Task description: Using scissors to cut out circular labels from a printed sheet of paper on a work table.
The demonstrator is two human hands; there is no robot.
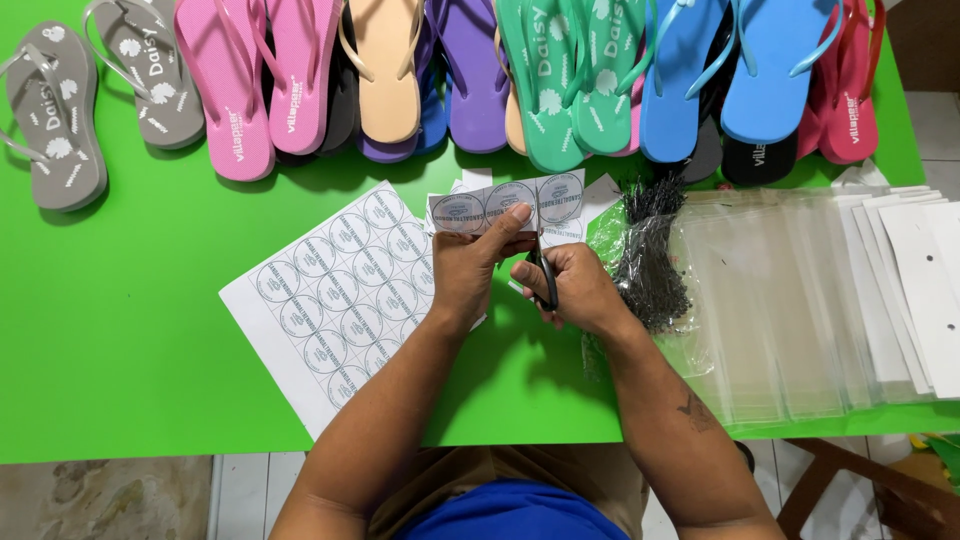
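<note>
From the head camera, looking down on a green table [120, 330], the left hand [468, 268] pinches a short paper strip of three round labels [508, 203] between thumb and fingers, holding it up just above the table's middle; the strip's right part sits over the blades of the scissors [541, 262], whose black handles are gripped in the closed right hand [575, 290], fingers curled through the loops; the two hands are just beside each other, nearly touching.

Under and to the left of the left hand lies a white sheet of round printed labels [330, 300], tilted on the table, its near corner pointing at the person's body; a few cut paper scraps [590, 195] lie just beyond the hands.

To the right of the right hand lies a bundle of thin black ties [650, 255], resting on the edge of a stack of clear plastic bags [780, 310]; further right, white card strips [920, 280] are fanned out against the table's right edge.

Along the far edge runs a row of flip-flops: grey ones [60, 110] at far left, then pink ones [245, 90], a beige one [388, 70], purple [470, 70], green [560, 80], blue [720, 70] and red [850, 110] at the right; several overlap one another.
</note>
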